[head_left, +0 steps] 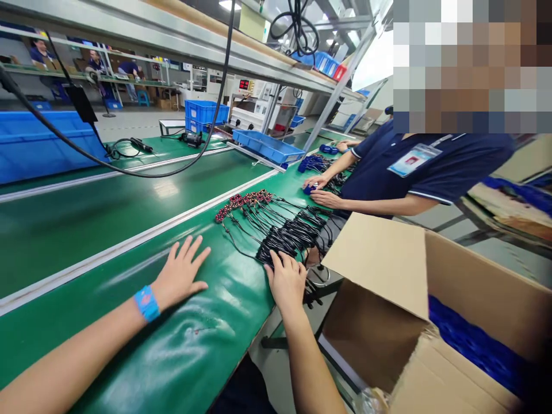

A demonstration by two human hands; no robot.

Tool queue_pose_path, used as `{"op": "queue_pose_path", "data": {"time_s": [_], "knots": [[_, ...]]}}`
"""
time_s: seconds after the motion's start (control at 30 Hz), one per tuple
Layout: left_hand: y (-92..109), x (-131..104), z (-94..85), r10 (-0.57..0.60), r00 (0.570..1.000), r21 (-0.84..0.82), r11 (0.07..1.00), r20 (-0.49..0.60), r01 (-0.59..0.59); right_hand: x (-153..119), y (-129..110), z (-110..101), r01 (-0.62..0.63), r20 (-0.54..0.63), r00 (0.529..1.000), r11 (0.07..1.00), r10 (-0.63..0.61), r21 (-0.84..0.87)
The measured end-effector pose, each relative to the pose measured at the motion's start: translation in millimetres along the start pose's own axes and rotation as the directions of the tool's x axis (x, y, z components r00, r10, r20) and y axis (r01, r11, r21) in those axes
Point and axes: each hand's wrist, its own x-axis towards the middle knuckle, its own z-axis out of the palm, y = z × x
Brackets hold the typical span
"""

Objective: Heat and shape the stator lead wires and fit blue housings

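Note:
My left hand [181, 273] is palm down over the green mat, its fingers spread and nothing in it. A blue band [147, 303] circles that wrist. At the mat's near edge, my right hand [288, 283] rests against a row of black cables [287, 238], fingers apart and slightly bent; its fingertips are partly lost among the cables. Thin leads run from the row to small red and dark round parts [244, 202], bunched on the far side. Some cable ends hang over the table edge.
An open cardboard box [383, 259] with blue items [470, 339] inside stands at the right. Beyond it, a co-worker in a dark shirt [388, 167] handles a blue part at the same bench. A blue tray [267, 146] sits farther back, and a black cable [172, 172] loops across overhead.

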Motion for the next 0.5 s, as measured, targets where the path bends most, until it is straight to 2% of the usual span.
{"op": "queue_pose_path", "data": {"time_s": [0.07,0.13,0.2,0.27,0.37,0.47,0.5], "knots": [[19,-37,0.1,0.081,0.996,-0.061,0.995,0.028,-0.079,6,0,1,-0.033,0.001,0.999,0.999,0.033,-0.028],[34,-70,-0.7,0.146,0.987,-0.127,0.982,0.061,-0.137,6,-6,-2,-0.006,-0.017,1.0,0.997,0.005,-0.073],[47,-99,-2.9,0.214,0.975,-0.199,0.96,0.065,-0.198,-1,-20,-8,0.093,-0.058,0.994,0.992,-0.098,-0.083],[58,-120,-6.1,0.273,0.961,-0.238,0.936,0.031,-0.258,-12,-37,-11,0.243,-0.118,0.963,0.97,-0.243,-0.016],[65,-135,-7.5,0.291,0.956,-0.169,0.941,-0.041,-0.294,-23,-62,1,0.49,-0.199,0.865,0.862,-0.461,0.131],[64,-139,2.2,0.265,0.955,-0.033,0.962,-0.131,-0.271,-20,-84,32,0.709,-0.245,0.704,0.639,-0.667,0.298],[63,-139,8.2,0.263,0.951,0.012,0.964,-0.164,-0.265,-18,-90,41,0.73,-0.245,0.674,0.577,-0.697,0.368]]}}
